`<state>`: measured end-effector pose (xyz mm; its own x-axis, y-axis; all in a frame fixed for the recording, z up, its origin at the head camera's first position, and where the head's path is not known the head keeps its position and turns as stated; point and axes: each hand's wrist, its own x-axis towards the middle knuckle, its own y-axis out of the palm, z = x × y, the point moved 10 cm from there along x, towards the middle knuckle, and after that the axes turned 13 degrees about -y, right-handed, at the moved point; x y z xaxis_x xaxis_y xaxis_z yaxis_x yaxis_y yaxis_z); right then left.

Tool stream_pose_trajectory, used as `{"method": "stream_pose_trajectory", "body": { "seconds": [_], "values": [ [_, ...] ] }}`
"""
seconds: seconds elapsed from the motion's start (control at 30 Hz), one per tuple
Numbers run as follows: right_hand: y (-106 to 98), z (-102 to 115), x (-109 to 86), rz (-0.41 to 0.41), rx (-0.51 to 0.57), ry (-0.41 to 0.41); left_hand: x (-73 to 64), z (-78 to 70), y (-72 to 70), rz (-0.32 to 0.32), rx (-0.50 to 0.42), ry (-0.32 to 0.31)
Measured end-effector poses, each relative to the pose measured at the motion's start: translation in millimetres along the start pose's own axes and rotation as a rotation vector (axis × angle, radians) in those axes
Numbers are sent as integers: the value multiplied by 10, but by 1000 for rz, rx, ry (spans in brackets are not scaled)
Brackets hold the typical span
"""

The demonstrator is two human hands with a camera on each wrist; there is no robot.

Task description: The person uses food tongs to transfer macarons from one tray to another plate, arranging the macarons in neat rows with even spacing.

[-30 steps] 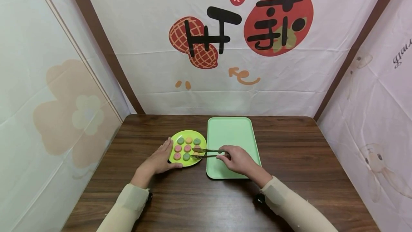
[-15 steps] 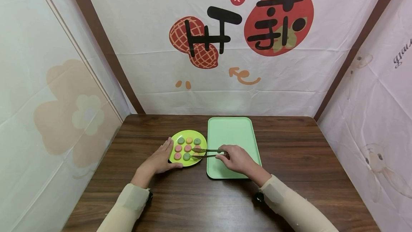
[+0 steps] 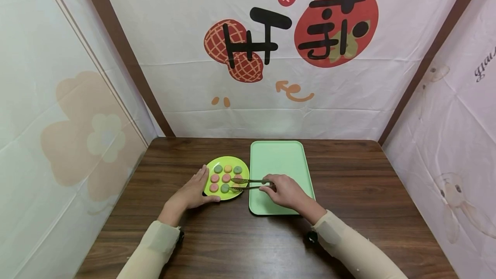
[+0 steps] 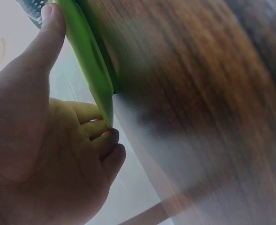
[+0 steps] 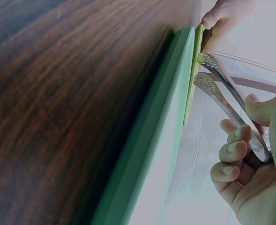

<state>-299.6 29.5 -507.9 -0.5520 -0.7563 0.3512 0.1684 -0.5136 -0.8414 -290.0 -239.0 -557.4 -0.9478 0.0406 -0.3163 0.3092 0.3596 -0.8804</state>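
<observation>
My left hand holds the left rim of a yellow-green plate; the left wrist view shows the thumb on the rim and fingers curled against the edge. Rows of green, pink and yellow macarons lie on this plate. With the right hand I grip metal tongs between thumb and fingers. Their perforated ends stand apart over the plate's right side, around the lower-right yellow macaron, which they partly cover. Whether they touch it I cannot tell. In the right wrist view the tongs point toward the plate.
A pale green rectangular tray lies right beside the plate, under the right hand and the tongs. Both stand on a dark wood table. Printed cloth walls rise behind it and at both sides.
</observation>
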Motion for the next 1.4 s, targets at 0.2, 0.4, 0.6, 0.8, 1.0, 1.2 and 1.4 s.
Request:
{"method": "stream_pose_trajectory", "body": {
  "seconds": [0.2, 0.4, 0.6, 0.8, 1.0, 1.2, 1.4],
  "values": [
    [1, -5, -7, 2, 1, 6, -5, -2, 6, 2, 1, -4],
    [-6, -9, -11, 2, -7, 9, -7, 6, 11, 4, -5, -16],
    [-15, -14, -17, 1, -14, 14, -9, 3, 10, 3, -1, -20],
    [-17, -17, -23, 8, -1, 27, -7, -4, 9, 4, 2, -18],
    [-21, -29, -37, 3, 9, 36, -6, -5, 9, -1, 3, -10],
    [-42, -36, -70, -14, 16, 42, -12, -9, 11, -4, -2, -13],
    [-97, -45, -112, -46, 9, 40, -11, -12, 9, -6, -2, -11]
  ]
}}
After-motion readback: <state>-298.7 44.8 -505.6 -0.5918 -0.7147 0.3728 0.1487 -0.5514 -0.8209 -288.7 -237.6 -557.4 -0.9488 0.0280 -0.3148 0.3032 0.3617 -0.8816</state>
